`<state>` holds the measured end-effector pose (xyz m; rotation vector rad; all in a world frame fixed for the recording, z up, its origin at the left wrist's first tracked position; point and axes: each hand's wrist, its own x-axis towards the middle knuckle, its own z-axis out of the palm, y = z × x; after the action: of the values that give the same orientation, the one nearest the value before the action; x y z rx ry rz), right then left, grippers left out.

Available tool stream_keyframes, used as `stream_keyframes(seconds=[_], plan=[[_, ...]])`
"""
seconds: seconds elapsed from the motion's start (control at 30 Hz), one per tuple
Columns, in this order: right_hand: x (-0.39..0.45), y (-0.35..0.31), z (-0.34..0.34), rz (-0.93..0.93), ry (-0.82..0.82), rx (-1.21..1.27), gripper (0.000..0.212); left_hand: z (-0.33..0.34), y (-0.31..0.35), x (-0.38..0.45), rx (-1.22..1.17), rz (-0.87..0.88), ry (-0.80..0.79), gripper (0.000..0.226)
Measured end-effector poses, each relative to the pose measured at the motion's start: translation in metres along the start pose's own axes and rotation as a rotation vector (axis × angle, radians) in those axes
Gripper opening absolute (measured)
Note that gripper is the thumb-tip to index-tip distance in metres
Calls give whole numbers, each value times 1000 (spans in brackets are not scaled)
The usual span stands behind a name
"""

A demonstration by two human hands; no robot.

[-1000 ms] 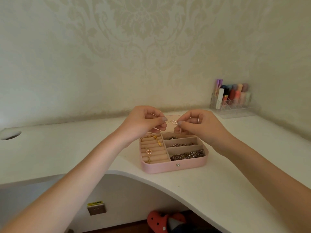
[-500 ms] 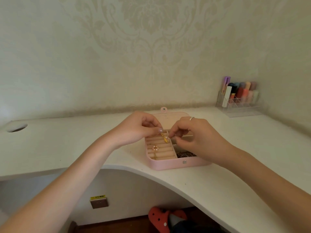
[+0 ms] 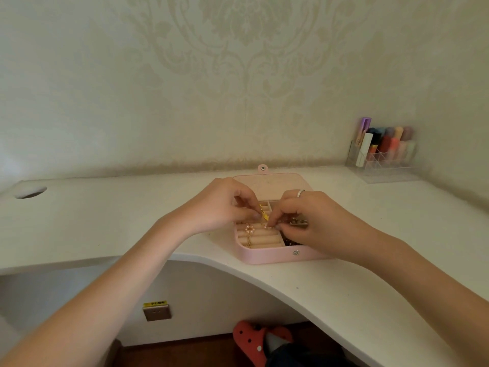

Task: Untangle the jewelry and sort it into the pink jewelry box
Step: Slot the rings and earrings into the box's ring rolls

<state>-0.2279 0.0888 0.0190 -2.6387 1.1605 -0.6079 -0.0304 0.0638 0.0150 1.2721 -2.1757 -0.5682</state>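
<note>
The pink jewelry box (image 3: 264, 256) lies open at the front edge of the white desk, its lid (image 3: 267, 185) folded back. Both hands are down over the box. My left hand (image 3: 219, 205) and my right hand (image 3: 315, 221) each pinch an end of a small pink-and-gold piece (image 3: 268, 225) over the ring rolls. A gold chain (image 3: 263, 211) lies between the fingertips. Another gold chain with a pink flower charm (image 3: 249, 229) rests on the ring rolls (image 3: 262, 238). Darker jewelry in the right compartments (image 3: 289, 242) is mostly hidden by my right hand.
A clear organiser (image 3: 383, 165) with lipsticks and tubes stands at the back right against the wall. A round cable hole (image 3: 30, 192) is at the desk's far left. Below the curved desk edge are a wall socket (image 3: 157, 312) and a red slipper (image 3: 251, 340).
Both hands came down from above the box onto the ring-roll section, carrying the small piece with them. The view also shifted, so the box sits a little more to the right.
</note>
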Motion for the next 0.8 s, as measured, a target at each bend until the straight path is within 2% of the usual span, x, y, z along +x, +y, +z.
stream_keyframes(seconds=[0.2, 0.43, 0.63, 0.8], plan=[[0, -3, 2, 32, -23, -12, 18, -9, 4, 7, -90, -125, -120, 10], [0, -5, 3, 53, -35, 5, 17, -14, 13, 21, -21, -316, -243, 9], [1, -5, 4, 50, -44, -1, 17, -16, 15, 23, 74, -335, -235, 15], [1, -5, 4, 51, -41, 10, 16, -20, 16, 27, 165, -354, -324, 12]])
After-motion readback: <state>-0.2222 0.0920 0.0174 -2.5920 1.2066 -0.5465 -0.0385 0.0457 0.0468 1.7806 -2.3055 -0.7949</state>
